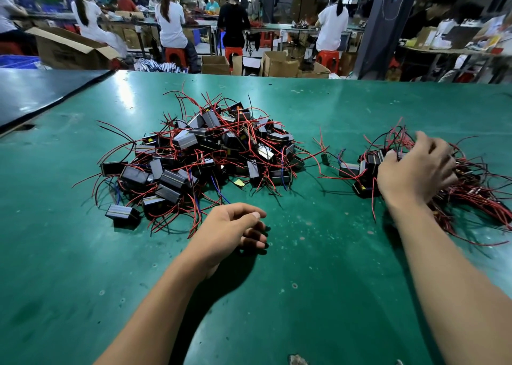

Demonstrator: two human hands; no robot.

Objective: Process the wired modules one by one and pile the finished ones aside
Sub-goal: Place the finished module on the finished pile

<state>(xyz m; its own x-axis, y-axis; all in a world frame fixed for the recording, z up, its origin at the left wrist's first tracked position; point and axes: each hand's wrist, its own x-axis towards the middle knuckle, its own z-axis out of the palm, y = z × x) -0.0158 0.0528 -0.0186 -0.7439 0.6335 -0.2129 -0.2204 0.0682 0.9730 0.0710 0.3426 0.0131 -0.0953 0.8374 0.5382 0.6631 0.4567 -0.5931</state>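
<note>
Factory floor, green workbench (304,254), other workers (170,24) seated behind. Big heap of black wired modules (205,154) sits mid-bench, smaller pile (360,170) to its right. Right hand (415,170) is down on that pile, can't tell if it's gripping anything. Left hand (232,229) rests loosely curled, empty. If the small pile's the finished one, most remain.

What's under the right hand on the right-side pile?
The right hand lies over the right pile of black modules and red wires. A few modules show at its left edge. Whether its fingers hold one is hidden by the hand itself.
</note>
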